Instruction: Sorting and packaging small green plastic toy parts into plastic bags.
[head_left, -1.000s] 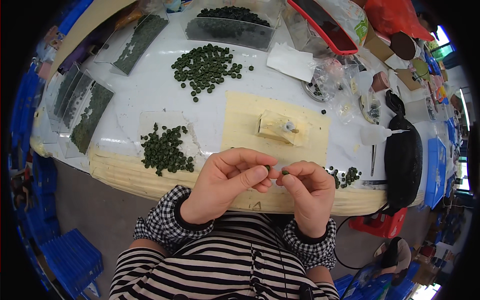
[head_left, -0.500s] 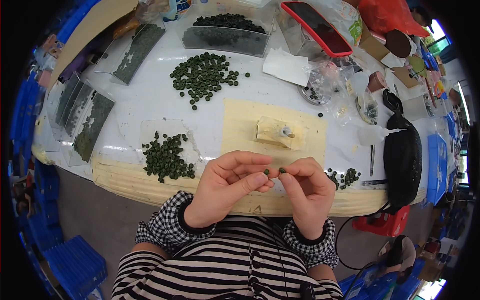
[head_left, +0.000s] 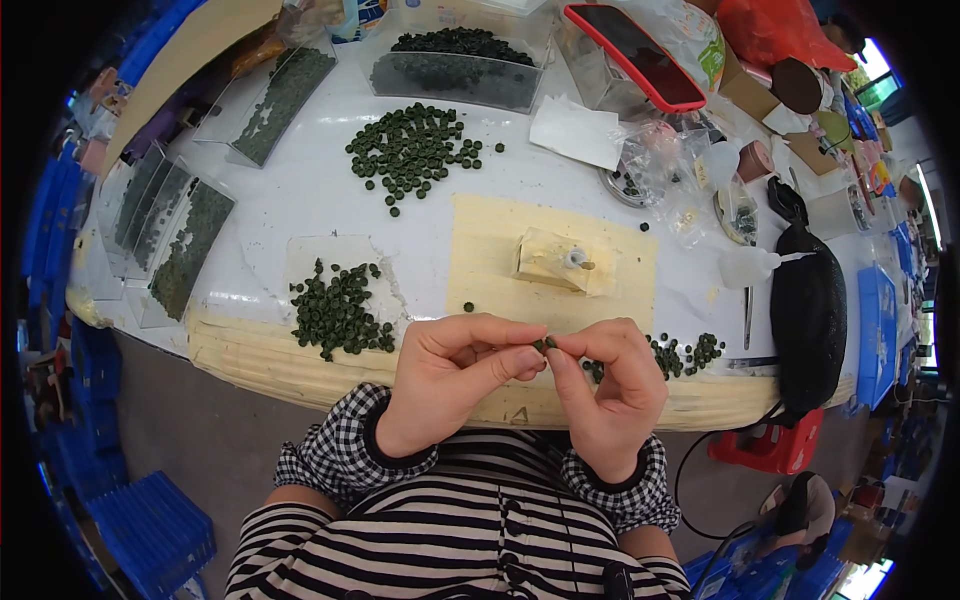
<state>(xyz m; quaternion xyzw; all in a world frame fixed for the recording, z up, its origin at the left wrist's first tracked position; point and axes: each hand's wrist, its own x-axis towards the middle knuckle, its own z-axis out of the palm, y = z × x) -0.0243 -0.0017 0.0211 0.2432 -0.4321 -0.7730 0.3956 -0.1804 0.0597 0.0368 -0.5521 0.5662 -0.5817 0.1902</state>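
Observation:
Over the near edge of the table, my left hand (head_left: 440, 375) pinches a small dark green piece (head_left: 539, 346) between thumb and forefinger. My right hand (head_left: 612, 395) pinches a second small green piece (head_left: 550, 342), and the two pieces meet or nearly meet at the fingertips. Their exact shape is too small to make out. Beyond the hands, a pale block (head_left: 555, 262) with a small upright nozzle-like part sits on a cream sheet (head_left: 480, 235). One loose green piece (head_left: 468, 307) lies just above my left hand.
Loose green pieces form a near-left pile (head_left: 340, 310), a round, button-like far pile (head_left: 405, 150) and a small right group (head_left: 690, 352). Clear bins (head_left: 455, 85) stand behind and at left. A red-cased phone (head_left: 635, 55), white squeeze bottle (head_left: 745, 268) and black bag (head_left: 805, 310) lie rightward.
My two hands have drawn closer, bringing the pinched pieces together. A loose green piece above my left hand now shows. The whole view has shifted slightly.

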